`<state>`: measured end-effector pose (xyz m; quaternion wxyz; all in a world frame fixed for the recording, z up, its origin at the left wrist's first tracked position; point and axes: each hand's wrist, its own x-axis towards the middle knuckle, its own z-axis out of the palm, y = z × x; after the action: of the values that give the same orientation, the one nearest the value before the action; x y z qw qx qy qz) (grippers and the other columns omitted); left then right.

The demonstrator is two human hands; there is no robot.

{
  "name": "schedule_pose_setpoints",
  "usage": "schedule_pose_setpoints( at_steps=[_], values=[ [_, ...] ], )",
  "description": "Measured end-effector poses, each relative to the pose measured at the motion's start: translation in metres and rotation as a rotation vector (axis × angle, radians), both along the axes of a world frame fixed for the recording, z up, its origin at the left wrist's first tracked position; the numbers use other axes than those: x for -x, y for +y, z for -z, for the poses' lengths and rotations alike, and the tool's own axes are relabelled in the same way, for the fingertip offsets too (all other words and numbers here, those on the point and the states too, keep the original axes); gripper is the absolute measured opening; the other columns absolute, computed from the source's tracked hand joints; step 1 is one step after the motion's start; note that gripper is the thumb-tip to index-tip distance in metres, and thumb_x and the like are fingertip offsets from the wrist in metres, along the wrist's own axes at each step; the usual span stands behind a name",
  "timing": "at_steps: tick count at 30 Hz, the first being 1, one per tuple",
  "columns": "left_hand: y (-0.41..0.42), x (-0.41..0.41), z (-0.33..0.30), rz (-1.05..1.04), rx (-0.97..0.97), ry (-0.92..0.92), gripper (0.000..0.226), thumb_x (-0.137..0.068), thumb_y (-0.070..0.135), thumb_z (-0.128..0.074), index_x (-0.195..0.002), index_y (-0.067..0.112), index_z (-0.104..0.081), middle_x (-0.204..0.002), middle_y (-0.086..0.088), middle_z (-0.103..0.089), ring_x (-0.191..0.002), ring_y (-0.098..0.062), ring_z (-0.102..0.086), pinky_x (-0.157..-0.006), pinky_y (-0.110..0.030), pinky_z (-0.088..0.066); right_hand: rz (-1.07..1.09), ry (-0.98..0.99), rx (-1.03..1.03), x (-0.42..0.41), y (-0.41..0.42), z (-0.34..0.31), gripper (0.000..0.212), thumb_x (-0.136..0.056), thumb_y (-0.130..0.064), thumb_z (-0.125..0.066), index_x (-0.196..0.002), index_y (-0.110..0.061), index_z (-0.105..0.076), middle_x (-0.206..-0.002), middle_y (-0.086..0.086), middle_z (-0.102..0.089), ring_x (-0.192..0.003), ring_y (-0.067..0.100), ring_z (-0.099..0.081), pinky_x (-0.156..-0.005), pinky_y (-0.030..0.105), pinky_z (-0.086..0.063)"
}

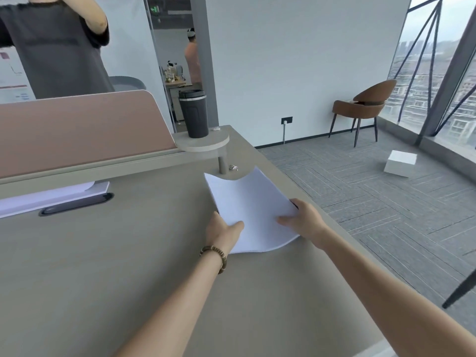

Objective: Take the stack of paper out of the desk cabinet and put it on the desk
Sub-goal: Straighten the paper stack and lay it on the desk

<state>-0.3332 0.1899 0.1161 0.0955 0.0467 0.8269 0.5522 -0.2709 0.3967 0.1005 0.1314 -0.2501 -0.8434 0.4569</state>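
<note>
A white stack of paper [253, 210] is over the right part of the beige desk [116, 253], sagging in the middle with its sides curled up. My left hand [223, 231] grips its near left edge, thumb on top. My right hand [304, 220] grips the near right edge, thumb on top and fingers underneath. The near edge of the stack looks to be touching the desk; the far end is slightly raised. The desk cabinet is out of view.
A black tumbler [193, 113] stands on a small round shelf [206, 145] at the desk's back. A pink divider [77, 130] runs along the back, with a person behind it. More white paper [51, 195] lies at back left. A brown chair [365, 104] and white box [400, 163] are on the floor at right.
</note>
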Motion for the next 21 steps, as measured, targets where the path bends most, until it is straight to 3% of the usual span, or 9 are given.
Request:
schedule_pose_setpoints(
  at_steps=[3, 5, 7, 9, 12, 17, 21],
  values=[
    [0.003, 0.010, -0.005, 0.074, 0.073, -0.001, 0.024, -0.084, 0.022, -0.066, -0.098, 0.011, -0.051, -0.086, 0.003, -0.059, -0.067, -0.010, -0.053, -0.052, -0.025, -0.039, -0.006, -0.010, -0.026, 0.012, 0.008, -0.003, 0.039, -0.073, -0.022, -0.077, -0.111, -0.022, -0.069, -0.104, 0.003, -0.073, -0.098, 0.026, -0.066, -0.079, 0.035, -0.051],
    [0.005, 0.018, -0.007, 0.132, 0.106, -0.017, 0.019, -0.085, 0.022, -0.062, -0.090, 0.012, -0.048, -0.081, 0.002, -0.051, -0.063, -0.014, -0.049, -0.052, -0.026, -0.038, -0.009, -0.028, -0.059, 0.017, 0.012, -0.005, 0.039, -0.074, -0.023, -0.076, -0.112, -0.019, -0.068, -0.105, 0.005, -0.072, -0.099, 0.027, -0.065, -0.078, 0.035, -0.051],
    [0.007, 0.024, -0.010, 0.186, 0.143, -0.030, 0.023, -0.081, 0.024, -0.061, -0.091, 0.010, -0.048, -0.088, 0.001, -0.051, -0.066, -0.016, -0.051, -0.058, -0.029, -0.039, -0.020, -0.067, -0.104, 0.021, 0.015, -0.005, 0.039, -0.075, -0.025, -0.076, -0.111, -0.014, -0.067, -0.104, 0.007, -0.070, -0.099, 0.028, -0.064, -0.072, 0.032, -0.045],
    [0.008, 0.032, -0.008, 0.234, 0.245, 0.019, 0.038, -0.069, 0.033, -0.061, -0.095, 0.008, -0.049, -0.104, -0.003, -0.056, -0.085, -0.021, -0.057, -0.073, -0.035, -0.048, -0.023, -0.118, -0.143, 0.023, 0.018, -0.004, 0.045, -0.070, -0.036, -0.073, -0.107, -0.012, -0.066, -0.102, 0.007, -0.068, -0.096, 0.028, -0.063, -0.068, 0.031, -0.041],
    [0.007, 0.039, -0.004, 0.267, 0.420, 0.111, 0.046, -0.060, 0.043, -0.056, -0.092, 0.011, -0.045, -0.115, -0.006, -0.051, -0.114, -0.031, -0.050, -0.102, -0.048, -0.043, -0.005, -0.142, -0.211, 0.025, 0.021, -0.001, 0.058, -0.058, -0.050, -0.063, -0.103, -0.013, -0.065, -0.104, 0.009, -0.066, -0.103, 0.030, -0.062, -0.080, 0.037, -0.048],
    [-0.001, 0.048, 0.017, 0.276, 0.646, 0.254, 0.058, -0.064, 0.060, -0.045, -0.102, 0.016, -0.047, -0.113, 0.001, -0.044, -0.130, -0.025, -0.037, -0.111, -0.045, -0.027, 0.010, -0.131, -0.323, 0.027, 0.023, 0.007, 0.076, -0.080, -0.047, -0.071, -0.143, -0.015, -0.045, -0.142, 0.009, -0.052, -0.138, 0.028, -0.042, -0.112, 0.043, -0.032],
    [-0.011, 0.056, 0.031, 0.303, 0.768, 0.288, 0.072, -0.070, 0.077, -0.038, -0.111, 0.020, -0.052, -0.123, -0.002, -0.046, -0.136, -0.025, -0.032, -0.112, -0.047, -0.024, -0.014, -0.148, -0.387, 0.025, 0.024, 0.010, 0.071, -0.081, -0.053, -0.068, -0.140, -0.020, -0.047, -0.132, 0.007, -0.055, -0.132, 0.029, -0.045, -0.106, 0.041, -0.033]
  ],
)
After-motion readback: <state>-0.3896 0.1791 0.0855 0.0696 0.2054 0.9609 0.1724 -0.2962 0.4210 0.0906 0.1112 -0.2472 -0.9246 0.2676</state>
